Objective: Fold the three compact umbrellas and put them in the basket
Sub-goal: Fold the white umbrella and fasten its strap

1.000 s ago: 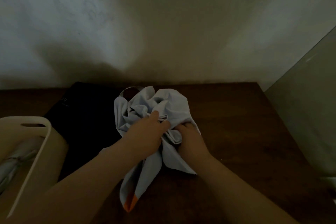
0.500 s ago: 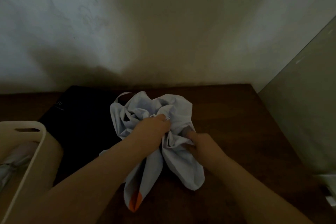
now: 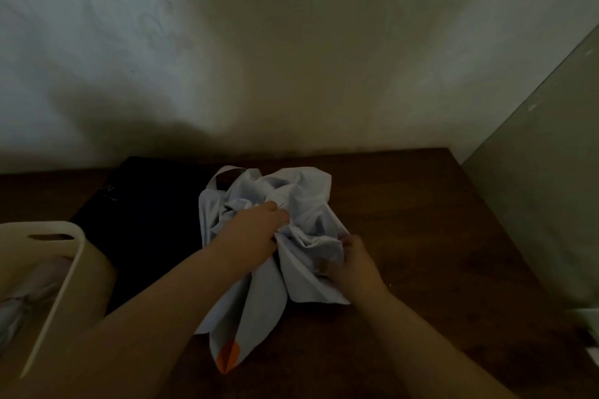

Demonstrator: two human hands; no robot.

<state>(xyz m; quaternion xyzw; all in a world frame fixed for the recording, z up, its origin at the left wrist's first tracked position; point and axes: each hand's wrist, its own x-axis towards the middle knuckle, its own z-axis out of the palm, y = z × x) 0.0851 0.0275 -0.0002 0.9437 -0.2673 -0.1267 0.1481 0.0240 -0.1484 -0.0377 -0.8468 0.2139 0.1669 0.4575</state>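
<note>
A pale blue-white umbrella [image 3: 301,197] lies crumpled on the dark wooden table [image 3: 437,236], with an orange tip on one flap near me. My left hand [image 3: 256,230] grips the bunched canopy at its middle. My right hand [image 3: 355,264] pinches a fold of the fabric on the right side. A black umbrella [image 3: 152,220] lies flat to the left, partly under the pale one. The cream basket [image 3: 69,266] stands at the left edge, and a folded pale umbrella [image 3: 22,308] lies inside it.
A plain wall rises right behind the table. A grey-green panel [image 3: 551,204] closes off the right side. Something white [image 3: 588,324] shows at the right edge of the table.
My right hand has slid right and toward me along the fabric, drawing a fold out. The left hand keeps its grip at the middle. The view has shifted slightly.
</note>
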